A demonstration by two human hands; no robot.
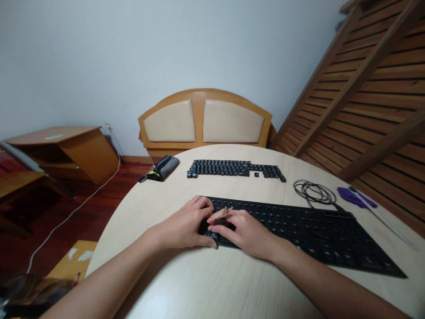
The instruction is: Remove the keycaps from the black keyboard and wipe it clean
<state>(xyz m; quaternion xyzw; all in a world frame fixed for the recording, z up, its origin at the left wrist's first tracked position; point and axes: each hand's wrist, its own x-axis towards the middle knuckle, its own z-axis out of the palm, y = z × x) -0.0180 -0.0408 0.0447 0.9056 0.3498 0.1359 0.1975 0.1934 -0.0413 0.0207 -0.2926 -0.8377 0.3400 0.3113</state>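
A black keyboard base (285, 223), with most of its keycaps off, lies slanted on the round table. My left hand (189, 223) grips its left end, fingers over the far side and thumb at the front edge. Close beside it, my right hand (247, 230) is closed in a pinch over the same end. A small dark thing seems to be between its fingertips, but blur and the fingers keep me from telling what it is. A few keycaps (212, 235) show at the front left corner, under my hands. Farther back, black keycaps (221, 167) lie in keyboard order.
A coiled black cable (314, 192) lies behind the keyboard's right part. Right of it are a purple cloth (353, 197) and a thin white strip (381, 217). A grey and black pouch (164, 168) sits at the table's far left edge. A wooden headboard (204, 117) stands behind.
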